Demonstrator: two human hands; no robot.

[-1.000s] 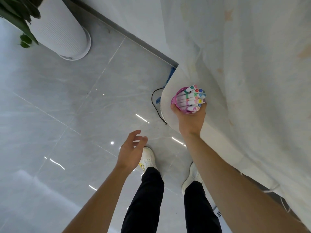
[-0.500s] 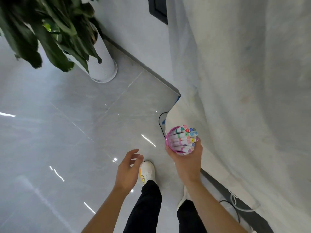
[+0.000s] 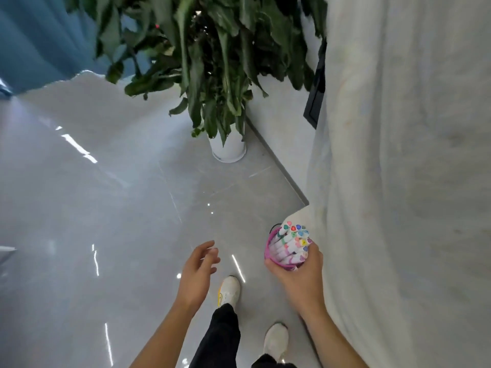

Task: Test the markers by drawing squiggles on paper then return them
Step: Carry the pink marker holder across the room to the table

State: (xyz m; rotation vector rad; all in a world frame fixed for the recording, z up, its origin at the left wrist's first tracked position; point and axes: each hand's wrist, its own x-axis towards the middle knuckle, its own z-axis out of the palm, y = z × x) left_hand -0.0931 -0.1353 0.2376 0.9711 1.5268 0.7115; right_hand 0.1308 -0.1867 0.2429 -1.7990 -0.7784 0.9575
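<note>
A pink cup of markers is carried in the right hand; no testing is under way yet.

The pink marker cup is gripped from below by the right hand, fingers wrapped closed around its base, and it is tilted away from the body so that the coloured marker caps point forward. The left hand is held empty just to the left of the cup, apart from it, fingers loosely spread and slightly curled. A white draped cloth hangs immediately right of the right hand; a potted plant stands well ahead. No paper is seen, so the fetching step is judged to be in hand; next, a drawing surface must be reached and one marker pulled out by the free hand.
</note>
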